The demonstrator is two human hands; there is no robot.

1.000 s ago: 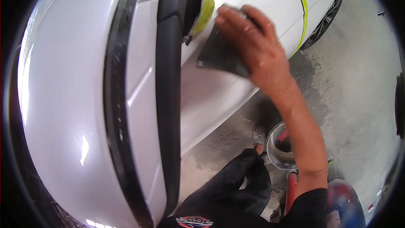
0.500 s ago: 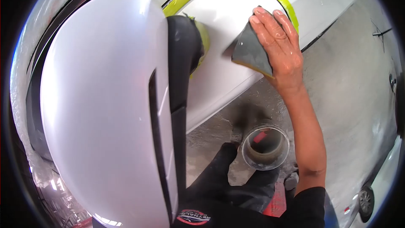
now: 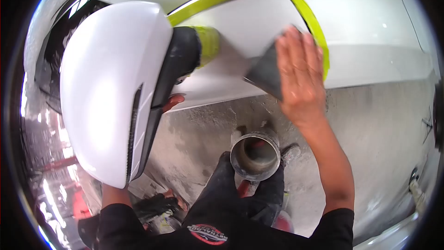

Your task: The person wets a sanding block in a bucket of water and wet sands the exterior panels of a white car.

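My right hand [image 3: 301, 71] presses a dark grey sheet of sandpaper [image 3: 264, 74] flat on the white car door [image 3: 245, 23], with fingers straight and side by side over it. Slightly blurred, the hand lies near the yellow-green masking tape [image 3: 318, 32] that borders this panel. My left forearm passes behind the white side mirror [image 3: 111, 74]. Only some reddish fingers of my left hand [image 3: 174, 103] show past the mirror's edge, close to the door's lower part; the rest is hidden. More tape [image 3: 209, 45] wraps the mirror's black base.
A bucket [image 3: 255, 156] with murky liquid and something reddish inside stands on the wet concrete floor [image 3: 194, 134] by my legs. The mirror juts out on the left. Further right, the unmasked white car body [image 3: 370, 60] continues.
The view has shifted, so the mirror and bucket appear further left. My left forearm and fingers have come into view. My right hand stays on the sandpaper, now turned more upright.
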